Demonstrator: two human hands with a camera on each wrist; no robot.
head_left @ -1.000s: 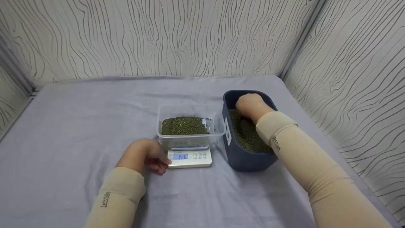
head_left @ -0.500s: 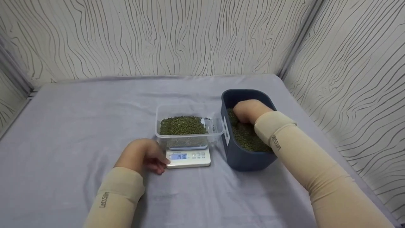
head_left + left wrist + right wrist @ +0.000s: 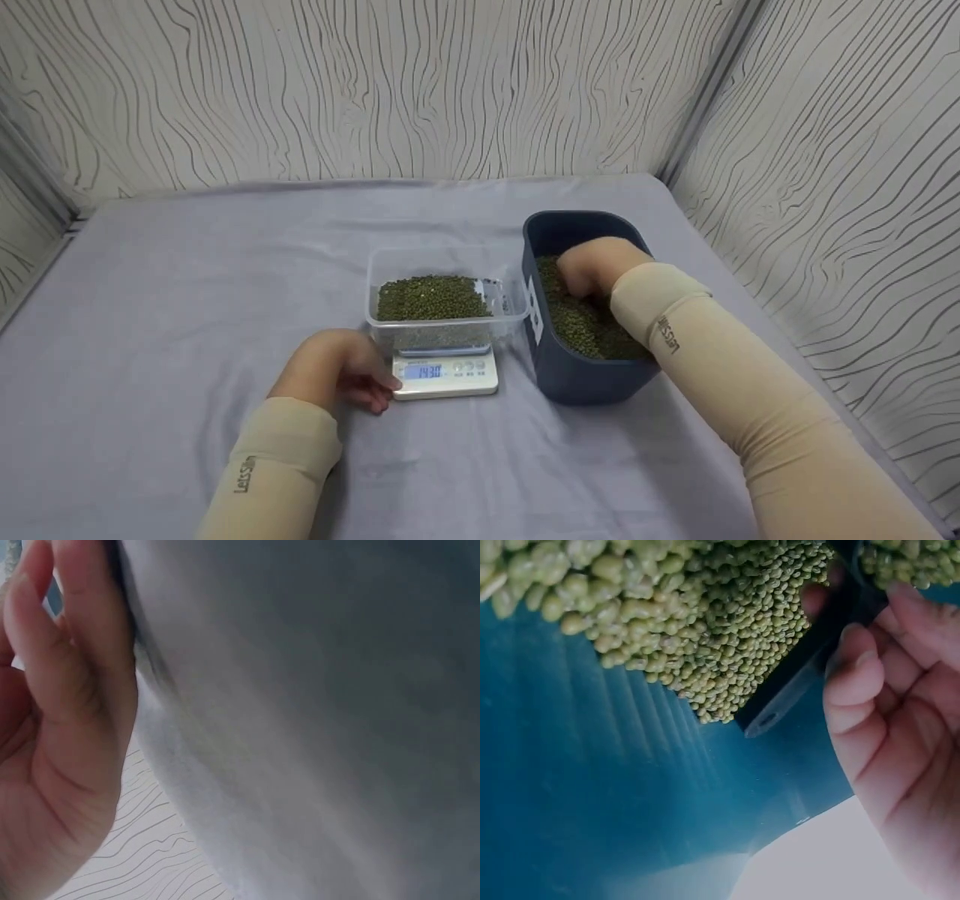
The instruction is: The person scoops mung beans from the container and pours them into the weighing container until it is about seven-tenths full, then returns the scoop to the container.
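Observation:
In the head view, my right hand (image 3: pixel 600 262) reaches into a deep dark blue bin (image 3: pixel 589 384) of mung beans (image 3: pixel 574 326). The right wrist view shows its fingers gripping the black handle of a scoop (image 3: pixel 802 664), with beans around its far end. My left hand (image 3: pixel 345 367) rests beside a white digital scale (image 3: pixel 446 388), its thumb on the scale's left front corner and its other fingers loose. On the scale sits a clear plastic container (image 3: pixel 450 323) with a heap of mung beans (image 3: pixel 431 296) toward its left. The lit display reads 143.0.
A wrinkled grey-lilac cloth (image 3: pixel 187 300) covers the table. The blue bin stands right against the clear container's right end. Wood-grain patterned panels (image 3: pixel 375 90) rise behind the table and at its sides.
My right hand has moved down and nearer to me inside the bin, and the beans in its front part have shifted. The left hand keeps its place; the display is unchanged.

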